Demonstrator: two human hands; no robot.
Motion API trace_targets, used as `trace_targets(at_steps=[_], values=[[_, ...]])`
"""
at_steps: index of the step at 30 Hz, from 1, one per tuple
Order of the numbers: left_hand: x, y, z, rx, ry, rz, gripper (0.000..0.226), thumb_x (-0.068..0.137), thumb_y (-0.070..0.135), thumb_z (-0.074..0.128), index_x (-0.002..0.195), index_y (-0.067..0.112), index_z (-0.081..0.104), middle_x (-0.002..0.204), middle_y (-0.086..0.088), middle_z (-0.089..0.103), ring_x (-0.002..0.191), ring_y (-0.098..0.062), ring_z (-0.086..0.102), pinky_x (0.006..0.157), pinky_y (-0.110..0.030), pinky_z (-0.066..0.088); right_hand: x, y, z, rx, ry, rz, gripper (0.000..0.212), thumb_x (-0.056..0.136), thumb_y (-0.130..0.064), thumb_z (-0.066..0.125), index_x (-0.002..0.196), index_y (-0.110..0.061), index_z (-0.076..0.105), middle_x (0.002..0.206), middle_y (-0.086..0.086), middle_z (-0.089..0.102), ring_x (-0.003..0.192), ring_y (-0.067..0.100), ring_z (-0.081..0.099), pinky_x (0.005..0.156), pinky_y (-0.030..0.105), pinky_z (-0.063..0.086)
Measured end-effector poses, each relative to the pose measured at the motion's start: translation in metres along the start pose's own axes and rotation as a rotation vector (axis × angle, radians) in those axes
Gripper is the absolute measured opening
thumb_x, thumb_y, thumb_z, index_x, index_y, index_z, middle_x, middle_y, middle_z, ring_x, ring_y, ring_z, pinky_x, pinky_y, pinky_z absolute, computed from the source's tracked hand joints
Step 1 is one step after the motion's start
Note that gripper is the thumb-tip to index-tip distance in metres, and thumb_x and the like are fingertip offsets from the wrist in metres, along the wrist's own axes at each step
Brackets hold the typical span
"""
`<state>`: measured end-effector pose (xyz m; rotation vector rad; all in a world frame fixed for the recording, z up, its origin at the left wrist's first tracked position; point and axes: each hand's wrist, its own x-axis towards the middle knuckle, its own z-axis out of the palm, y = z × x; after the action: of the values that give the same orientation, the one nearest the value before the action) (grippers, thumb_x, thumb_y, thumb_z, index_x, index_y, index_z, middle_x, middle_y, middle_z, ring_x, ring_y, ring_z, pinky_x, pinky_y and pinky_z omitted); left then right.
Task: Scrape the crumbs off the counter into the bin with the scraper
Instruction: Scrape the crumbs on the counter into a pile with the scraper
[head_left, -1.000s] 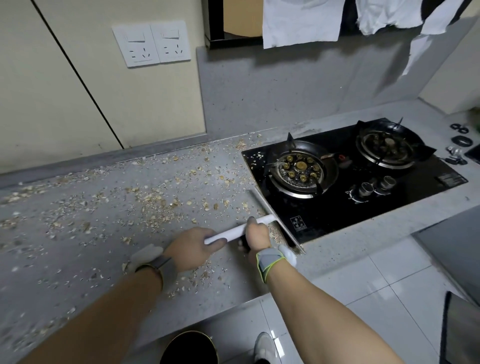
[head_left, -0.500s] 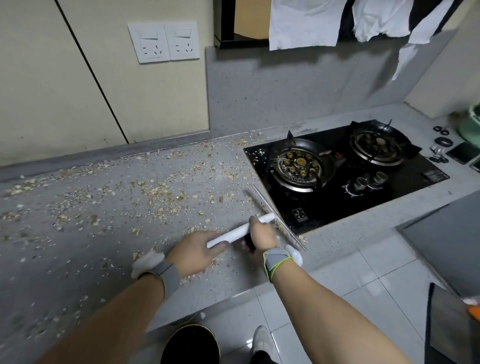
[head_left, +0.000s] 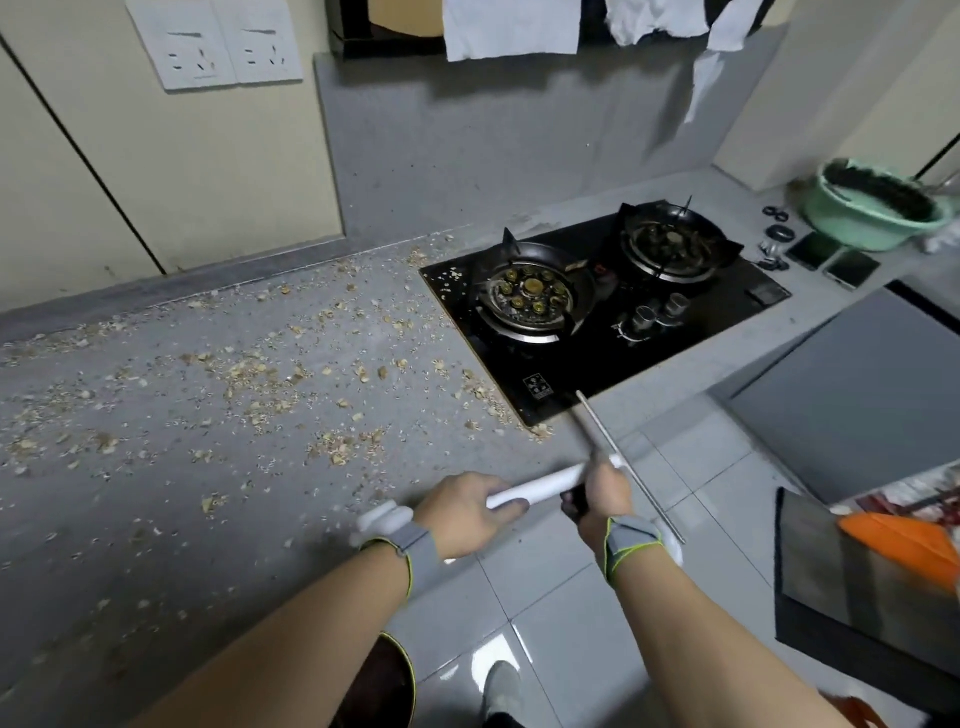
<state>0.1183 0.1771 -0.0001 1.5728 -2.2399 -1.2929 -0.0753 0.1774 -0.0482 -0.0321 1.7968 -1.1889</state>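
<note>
1. While both sets of fingers stay clamped on the scraper, the tool comes back from beside the hob to the near lip of the tabletop; the left hand wraps the tail of the white handle and the right hand grips it nearer the blade.
2. Compared with 1 second ago, the blade no longer lies flat on the grey surface beside the hob's left edge. It now hangs past the front edge, over the floor tiles, with only its far tip near the hob's front corner.
3. That reads as the end of 1 pulling stroke toward the person. A strip of tabletop just ahead of the hands looks thinner in crumbs than the ground further left and back.
4. Whether the swept crumbs reached the bin cannot be told. Only a dark rim with a yellow edge shows low in the view, between the forearms, and it sits left of where the blade leaves the edge.
5. Most of the job remains, in my judgement: crumbs are scattered thickly across the middle and left of the tabletop, along the back wall, and a few lie on the hob's glass.
6. A next stroke probably needs to start further left and end above the bin.
</note>
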Motion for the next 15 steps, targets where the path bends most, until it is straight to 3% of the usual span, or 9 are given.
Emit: trace_targets(at_steps=[5,10,15], values=[[0.022,0.015,0.024,-0.004,0.003,-0.081,0.033,0.081,0.057,0.053,0.089,0.029,0.068,0.059,0.006,0.06,0.045,-0.003,0.05,0.036,-0.011,0.032,0.032,-0.004,-0.016,-0.088,0.006,0.021,0.033,0.098,-0.028,0.039,0.07,-0.01,0.037,0.053,0.009,0.037,0.031,0.017,0.037,0.039,0.019,0.035],[0.023,0.002,0.038,-0.12,-0.033,-0.112,0.044,0.078,0.06,0.05,0.091,0.023,0.069,0.078,-0.008,0.071,0.057,-0.018,0.061,0.052,-0.025,0.044,0.043,0.004,-0.01,-0.213,0.008,-0.009,0.032,0.1,-0.027,0.033,0.077,-0.006,0.04,0.057,0.01,0.039,0.038,0.019,0.041,0.043,0.022,0.037],[0.002,-0.022,0.035,-0.181,-0.021,-0.11,0.055,0.072,0.066,0.047,0.092,0.021,0.071,0.078,-0.011,0.071,0.055,-0.013,0.052,0.055,-0.024,0.039,0.027,0.021,0.006,-0.307,0.03,-0.006,0.041,0.1,-0.029,0.032,0.124,0.004,0.041,0.07,0.014,0.048,0.047,0.023,0.048,0.044,0.025,0.04]])
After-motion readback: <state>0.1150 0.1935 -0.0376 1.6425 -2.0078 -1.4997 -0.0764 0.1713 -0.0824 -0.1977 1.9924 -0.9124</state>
